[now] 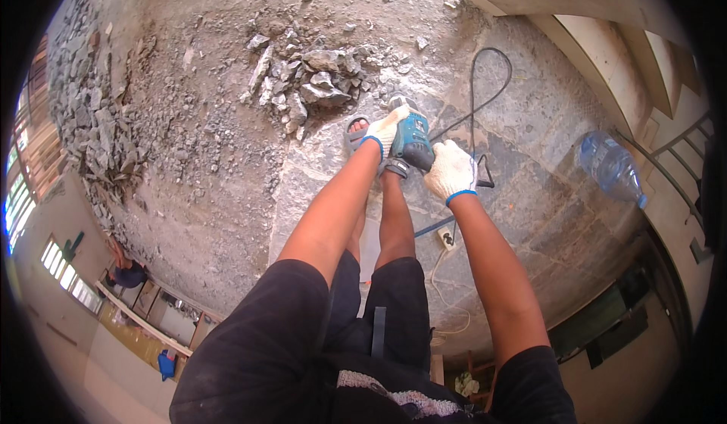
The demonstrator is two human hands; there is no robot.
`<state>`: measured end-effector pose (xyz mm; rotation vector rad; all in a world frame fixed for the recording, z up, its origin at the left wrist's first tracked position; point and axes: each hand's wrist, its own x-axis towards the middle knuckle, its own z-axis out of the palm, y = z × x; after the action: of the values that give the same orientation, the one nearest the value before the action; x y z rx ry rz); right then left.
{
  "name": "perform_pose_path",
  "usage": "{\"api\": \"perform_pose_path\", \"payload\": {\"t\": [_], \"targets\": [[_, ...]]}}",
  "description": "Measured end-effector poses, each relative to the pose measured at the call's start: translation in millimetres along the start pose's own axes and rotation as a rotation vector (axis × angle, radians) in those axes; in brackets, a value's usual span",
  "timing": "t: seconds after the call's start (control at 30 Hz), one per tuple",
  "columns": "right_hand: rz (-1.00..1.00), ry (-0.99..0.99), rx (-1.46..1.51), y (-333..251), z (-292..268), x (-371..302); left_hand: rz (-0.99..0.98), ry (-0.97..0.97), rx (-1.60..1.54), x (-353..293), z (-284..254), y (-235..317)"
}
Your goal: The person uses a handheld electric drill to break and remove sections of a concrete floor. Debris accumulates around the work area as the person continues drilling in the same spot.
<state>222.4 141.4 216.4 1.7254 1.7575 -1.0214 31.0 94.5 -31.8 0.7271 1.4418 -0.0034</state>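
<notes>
A teal and black hammer drill (413,135) is held in front of me, its grey nose facing away toward the broken floor. My left hand (385,131), in a cream knit glove with a blue cuff, is closed round its left side near the front. Around the rear handle, my gloved right hand (452,171) is closed too. The drill's bit does not show clearly. Just beyond its nose lies a heap of broken concrete chunks (310,79). My sandalled feet (357,130) stand close under the tool.
A black cord (509,64) loops over the tiles to the right of the drill. Near my right leg sits a white socket block (447,238). A large clear water bottle (609,168) lies near the stairs (606,68). More rubble (102,132) covers the far left; another person (127,272) is beyond it.
</notes>
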Motion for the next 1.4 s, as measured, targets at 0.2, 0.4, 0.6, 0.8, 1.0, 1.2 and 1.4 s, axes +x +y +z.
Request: {"api": "perform_pose_path", "payload": {"t": [0.2, 0.4, 0.6, 0.8, 1.0, 1.2, 1.4], "targets": [[0.009, 0.001, 0.01, -1.2, 2.1, 0.6, -0.032, 0.0, -0.239, -4.9, 0.9, 2.2], [-0.003, 0.015, 0.014, -0.8, 4.2, 0.4, -0.1, 0.102, -0.54, -26.0, 2.2, 24.8], [-0.014, 0.027, 0.032, -0.4, 6.5, -2.0, -0.124, 0.093, -0.507, -35.7, 2.4, 24.4], [-0.011, 0.003, 0.017, 0.9, 2.9, -4.2, -0.075, 0.274, 0.006, -9.9, 10.3, 1.3], [-0.026, 0.024, 0.014, 3.3, 11.4, -3.1, 0.049, 0.108, -0.223, -12.4, 5.5, -9.9], [-0.012, 0.07, 0.035, 5.4, 28.7, -7.9, -0.054, 0.073, -0.267, -42.9, 5.9, 14.8], [-0.009, 0.078, 0.064, 9.0, 31.1, -7.2, 0.049, 0.27, 0.062, 4.4, 28.4, -36.3]]}}
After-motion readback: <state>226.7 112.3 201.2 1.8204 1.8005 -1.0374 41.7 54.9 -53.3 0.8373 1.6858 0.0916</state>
